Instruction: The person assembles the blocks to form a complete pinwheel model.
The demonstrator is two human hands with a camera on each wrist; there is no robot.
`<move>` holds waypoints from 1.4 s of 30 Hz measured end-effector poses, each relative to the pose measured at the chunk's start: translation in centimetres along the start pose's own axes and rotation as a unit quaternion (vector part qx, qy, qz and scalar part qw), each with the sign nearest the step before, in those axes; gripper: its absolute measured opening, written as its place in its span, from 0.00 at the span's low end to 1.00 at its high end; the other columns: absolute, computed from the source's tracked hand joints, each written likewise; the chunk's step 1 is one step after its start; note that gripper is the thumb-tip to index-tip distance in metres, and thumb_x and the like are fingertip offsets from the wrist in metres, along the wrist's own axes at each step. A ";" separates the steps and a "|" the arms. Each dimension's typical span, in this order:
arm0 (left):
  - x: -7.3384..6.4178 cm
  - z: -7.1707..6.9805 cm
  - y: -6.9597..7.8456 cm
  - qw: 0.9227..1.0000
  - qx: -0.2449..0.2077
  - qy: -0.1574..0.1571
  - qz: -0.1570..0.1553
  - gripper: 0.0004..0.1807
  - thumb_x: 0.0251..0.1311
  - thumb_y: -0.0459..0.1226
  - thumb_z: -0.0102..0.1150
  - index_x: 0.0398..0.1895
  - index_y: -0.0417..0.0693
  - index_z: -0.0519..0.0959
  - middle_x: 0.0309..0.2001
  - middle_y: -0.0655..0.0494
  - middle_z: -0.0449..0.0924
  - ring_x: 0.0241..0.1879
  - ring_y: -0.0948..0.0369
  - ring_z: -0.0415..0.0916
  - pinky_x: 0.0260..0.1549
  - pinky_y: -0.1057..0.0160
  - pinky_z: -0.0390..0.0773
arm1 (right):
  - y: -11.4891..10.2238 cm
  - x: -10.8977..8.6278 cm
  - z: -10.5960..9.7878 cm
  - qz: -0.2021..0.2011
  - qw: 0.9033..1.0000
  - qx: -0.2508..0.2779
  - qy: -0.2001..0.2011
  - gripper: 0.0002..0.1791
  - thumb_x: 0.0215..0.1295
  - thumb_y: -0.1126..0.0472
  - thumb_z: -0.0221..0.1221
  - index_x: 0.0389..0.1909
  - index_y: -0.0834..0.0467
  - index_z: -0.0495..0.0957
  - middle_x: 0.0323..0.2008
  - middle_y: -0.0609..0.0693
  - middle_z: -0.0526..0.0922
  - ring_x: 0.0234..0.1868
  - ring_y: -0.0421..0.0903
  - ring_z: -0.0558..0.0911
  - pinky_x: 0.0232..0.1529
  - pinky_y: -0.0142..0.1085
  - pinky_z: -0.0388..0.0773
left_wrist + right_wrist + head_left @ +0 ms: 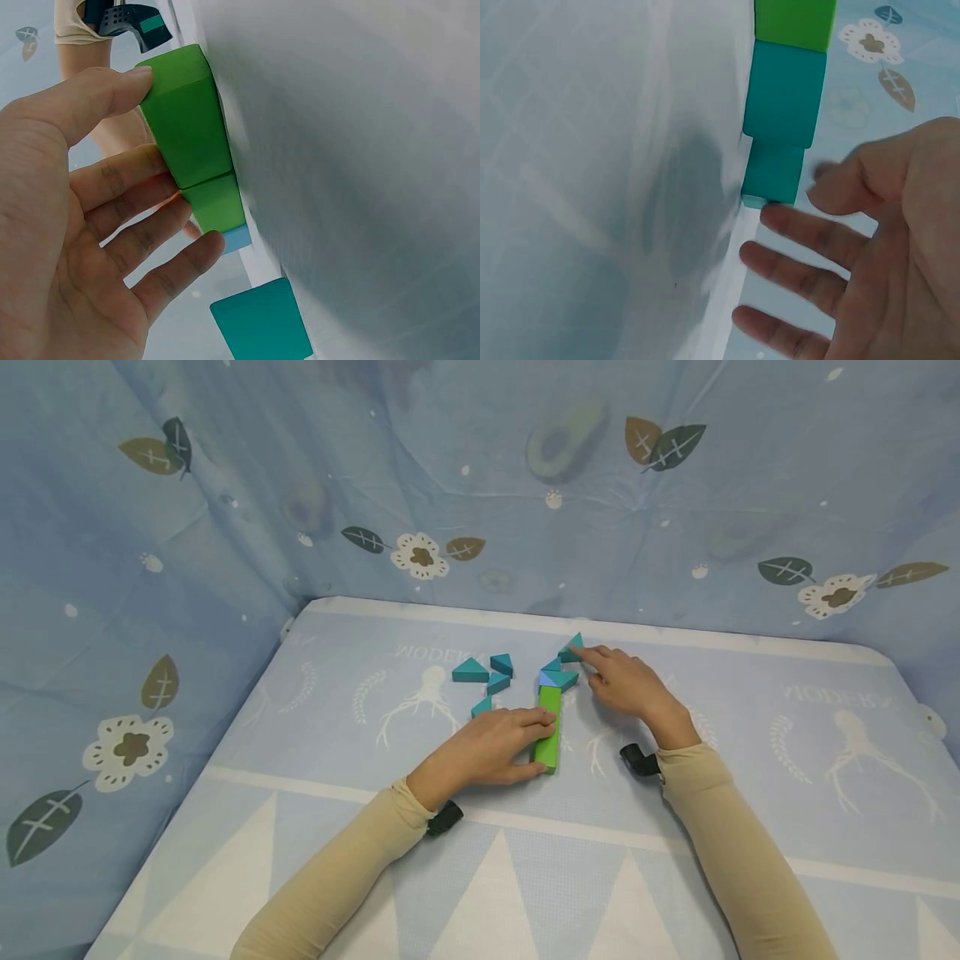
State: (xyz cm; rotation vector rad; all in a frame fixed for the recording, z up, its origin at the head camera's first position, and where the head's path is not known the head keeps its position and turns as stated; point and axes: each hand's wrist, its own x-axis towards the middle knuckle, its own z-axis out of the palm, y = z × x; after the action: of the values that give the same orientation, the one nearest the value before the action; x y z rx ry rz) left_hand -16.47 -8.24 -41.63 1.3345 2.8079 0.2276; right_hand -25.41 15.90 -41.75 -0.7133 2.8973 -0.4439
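Note:
Two green blocks [549, 727] lie end to end in a line on the cloth, joined at the far end by a light blue piece [547, 678] and several teal triangular pieces. My left hand [501, 745] rests along the green blocks, thumb at the near end, with fairly straight fingers touching them in the left wrist view. At the far end, my right hand [624, 681] reaches to a teal triangular block [574, 647]. Its index fingertip is right at the block's end in the right wrist view, the other fingers loosely extended.
Left of the line lie several loose teal triangular blocks, including a wide one [470, 671] and one beside my left hand [482, 706]. A patterned blue cloth covers the table [750, 710]. A blue curtain [480, 485] hangs behind its back edge.

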 end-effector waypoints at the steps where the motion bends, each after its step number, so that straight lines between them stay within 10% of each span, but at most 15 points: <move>1: 0.0 0.0 0.0 1.000 -0.001 0.000 0.000 0.30 0.64 0.53 0.59 0.65 0.48 0.75 0.68 0.56 0.71 0.66 0.59 0.69 0.63 0.60 0.72 | 0.0 0.0 0.0 0.004 1.000 -0.002 0.000 0.30 0.72 0.64 0.44 0.75 0.52 0.59 0.68 0.62 0.68 0.63 0.64 0.71 0.56 0.62 0.71; 42: 0.1 0.0 -0.1 1.000 0.001 -0.002 0.002 0.31 0.64 0.54 0.59 0.65 0.48 0.75 0.68 0.56 0.71 0.66 0.59 0.69 0.63 0.60 0.72 | -0.3 0.7 1.3 -0.024 0.999 0.019 0.012 0.27 0.80 0.53 0.39 0.76 0.54 0.56 0.77 0.54 0.52 0.74 0.62 0.57 0.68 0.63 0.57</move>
State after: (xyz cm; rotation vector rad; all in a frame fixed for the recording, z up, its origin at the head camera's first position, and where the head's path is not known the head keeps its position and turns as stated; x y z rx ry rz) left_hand -16.60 -8.21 -41.66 1.3382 2.8036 0.2215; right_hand -25.64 14.94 -42.95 -0.7776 2.8904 -0.5145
